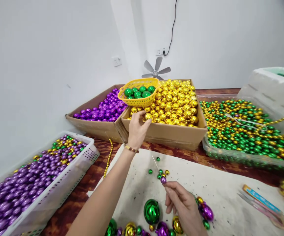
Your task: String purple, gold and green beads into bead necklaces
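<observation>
My left hand [138,127], with a beaded bracelet at the wrist, reaches to the front of a cardboard box [163,133] of gold balls. Its thumb and fingers close around one shiny gold ball [148,116]. Over the white cloth, my right hand [181,203] pinches a thin needle-like wire [156,165] pointing up and left. A small purple bead [163,180] is on the wire at my fingertips. Below lies a big green ball [151,211], with a strand of mixed purple, gold and green balls curving under my right hand. Several small green and gold beads lie beyond.
A yellow basket [138,101] of green balls sits on the boxes, next to a box of purple balls [102,109]. A white crate [58,183] stands left, a clear bin [206,144] right. Snips [257,205] and a craft knife [261,198] lie on the cloth [220,193].
</observation>
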`<state>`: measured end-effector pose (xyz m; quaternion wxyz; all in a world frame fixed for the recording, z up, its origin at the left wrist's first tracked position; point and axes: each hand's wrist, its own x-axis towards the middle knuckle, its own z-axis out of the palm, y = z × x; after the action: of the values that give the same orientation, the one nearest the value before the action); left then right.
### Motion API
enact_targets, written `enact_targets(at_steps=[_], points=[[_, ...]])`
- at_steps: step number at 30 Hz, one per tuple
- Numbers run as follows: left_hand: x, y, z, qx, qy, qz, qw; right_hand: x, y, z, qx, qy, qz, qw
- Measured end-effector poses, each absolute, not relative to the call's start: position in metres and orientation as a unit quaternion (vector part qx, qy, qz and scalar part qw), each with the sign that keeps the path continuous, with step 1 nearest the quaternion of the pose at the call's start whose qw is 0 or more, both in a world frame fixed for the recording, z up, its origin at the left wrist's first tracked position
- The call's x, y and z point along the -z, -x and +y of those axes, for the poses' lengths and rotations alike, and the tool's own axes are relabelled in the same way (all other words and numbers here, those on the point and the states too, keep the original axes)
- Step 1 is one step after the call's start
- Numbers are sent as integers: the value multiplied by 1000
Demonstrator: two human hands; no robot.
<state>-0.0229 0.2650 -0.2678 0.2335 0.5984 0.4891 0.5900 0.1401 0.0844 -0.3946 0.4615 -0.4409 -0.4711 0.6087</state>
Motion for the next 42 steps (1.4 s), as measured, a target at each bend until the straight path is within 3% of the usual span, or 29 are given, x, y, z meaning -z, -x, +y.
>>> enact_targets(at_steps=[3,5,7,15,26,42], points=[[282,33,219,-637,-402,391,529,395,-143,84,-598,445,-492,449],[291,40,195,-632,-283,350,631,396,-144,83,-586,449,-510,441],[300,46,180,-627,-212,344,666,396,-143,82,-567,459,-525,438],[319,53,166,-613,-156,339,696,395,-140,81,-526,469,-591,392],[312,50,151,-600,-265,329,679,392,-138,82,-556,450,-594,368],[313,48,126,-587,-292,359,664,401,-133,82,-613,432,-532,393]])
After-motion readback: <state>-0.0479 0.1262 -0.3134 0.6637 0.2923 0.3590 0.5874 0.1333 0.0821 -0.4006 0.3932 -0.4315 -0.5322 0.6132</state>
